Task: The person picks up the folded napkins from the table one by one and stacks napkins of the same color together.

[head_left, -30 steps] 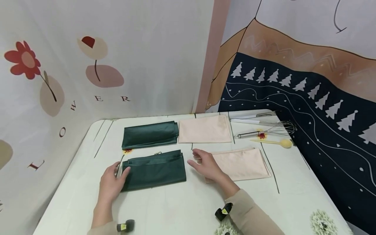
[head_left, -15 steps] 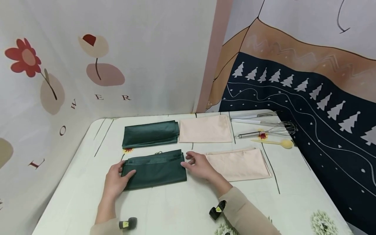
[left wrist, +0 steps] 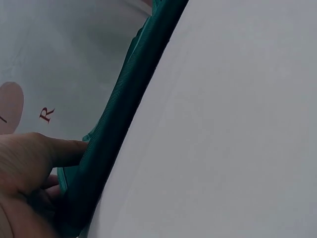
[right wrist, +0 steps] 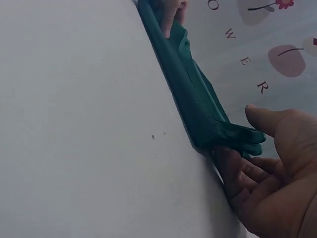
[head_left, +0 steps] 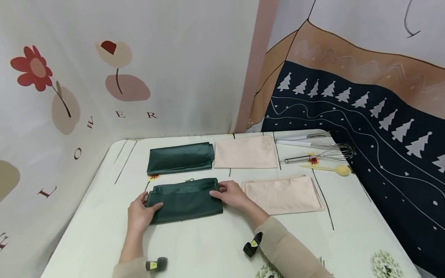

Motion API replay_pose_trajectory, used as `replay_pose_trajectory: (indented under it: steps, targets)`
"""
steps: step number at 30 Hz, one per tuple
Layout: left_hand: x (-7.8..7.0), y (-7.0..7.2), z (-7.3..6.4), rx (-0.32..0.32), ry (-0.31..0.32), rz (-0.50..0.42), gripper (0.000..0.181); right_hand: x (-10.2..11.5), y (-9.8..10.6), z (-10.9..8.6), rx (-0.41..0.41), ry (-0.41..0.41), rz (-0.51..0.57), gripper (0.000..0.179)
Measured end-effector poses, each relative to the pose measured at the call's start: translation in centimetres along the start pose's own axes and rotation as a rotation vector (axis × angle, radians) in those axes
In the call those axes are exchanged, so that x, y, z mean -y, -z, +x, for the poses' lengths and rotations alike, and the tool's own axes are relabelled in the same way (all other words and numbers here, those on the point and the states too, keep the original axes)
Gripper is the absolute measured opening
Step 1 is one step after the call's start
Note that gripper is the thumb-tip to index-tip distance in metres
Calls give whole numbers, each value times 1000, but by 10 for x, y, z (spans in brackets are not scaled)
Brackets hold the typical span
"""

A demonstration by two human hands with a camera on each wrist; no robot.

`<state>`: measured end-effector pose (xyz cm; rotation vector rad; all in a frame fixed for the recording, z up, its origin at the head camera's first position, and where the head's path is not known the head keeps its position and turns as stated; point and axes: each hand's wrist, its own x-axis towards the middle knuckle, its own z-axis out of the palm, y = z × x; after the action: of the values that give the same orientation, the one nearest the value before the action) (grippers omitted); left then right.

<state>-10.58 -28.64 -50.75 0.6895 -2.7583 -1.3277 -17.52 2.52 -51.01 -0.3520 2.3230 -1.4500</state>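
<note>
A folded dark green cloth (head_left: 185, 202) lies at the front of the table, and both hands are at its short ends. My left hand (head_left: 140, 212) grips the left end, thumb on top and fingers tucked behind the edge. At the other end, my right hand (head_left: 234, 195) has its fingers curled beneath the cloth's corner and its thumb above. In the right wrist view, that end of the green cloth (right wrist: 233, 134) is lifted a little, with a small gap showing below the right thumb (right wrist: 270, 119). The left wrist view shows the left thumb (left wrist: 67, 151) pressing the cloth.
Behind lie another folded green cloth (head_left: 180, 158) and a folded pale pink cloth (head_left: 245, 152). A second pink cloth (head_left: 283, 195) is beside my right forearm. Whisks (head_left: 326, 154) and a yellow spoon (head_left: 342, 170) lie at the back right. Printed curtains (head_left: 194, 77) border the table.
My right hand has moved left from beside the front pink cloth to the green cloth's right end. My left hand has come in from the left and taken hold of the other end.
</note>
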Motion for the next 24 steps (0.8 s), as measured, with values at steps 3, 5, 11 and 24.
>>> replay_pose_trajectory:
  steps: [3,5,11,24]
  targets:
    - [-2,-1,-3,-7,-1,20,63,0,-3,3,-1,-12,18,28]
    - [-4,-1,-5,-6,-18,37,59,-1,-5,4,-14,1,0,31]
    - [-9,1,-8,24,12,-49,58,-4,-9,2,-52,130,-75,24]
    - [-6,10,-9,-34,218,-536,65,-4,-9,0,-125,5,160,44]
